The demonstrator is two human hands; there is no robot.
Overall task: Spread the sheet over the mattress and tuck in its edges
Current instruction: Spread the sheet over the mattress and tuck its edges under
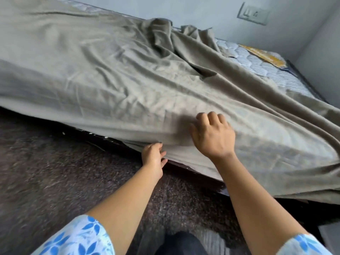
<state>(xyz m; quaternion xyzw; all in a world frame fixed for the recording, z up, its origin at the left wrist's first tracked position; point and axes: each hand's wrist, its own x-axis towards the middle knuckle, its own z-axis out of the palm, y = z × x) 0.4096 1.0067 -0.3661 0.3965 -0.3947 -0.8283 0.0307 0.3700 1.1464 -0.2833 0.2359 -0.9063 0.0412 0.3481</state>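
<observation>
Grey-olive sheet [128, 76], blue-white quilted mattress [261, 65], blue-flowered white sleeve [81, 236], speckled brown floor [46, 172].

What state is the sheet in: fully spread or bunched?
Partly spread: sheet bunches near the wall, leaving the mattress bare at the far right corner.

In view are one sheet [128, 80], one mattress [266, 70] bearing one yellow label [265, 55], one dark bed frame [193, 172], one switch plate [253, 13], two hands, namely left hand [153, 157] and right hand [213, 135], and two flowered sleeves, namely left sleeve [79, 238] and right sleeve [305, 245].
</observation>
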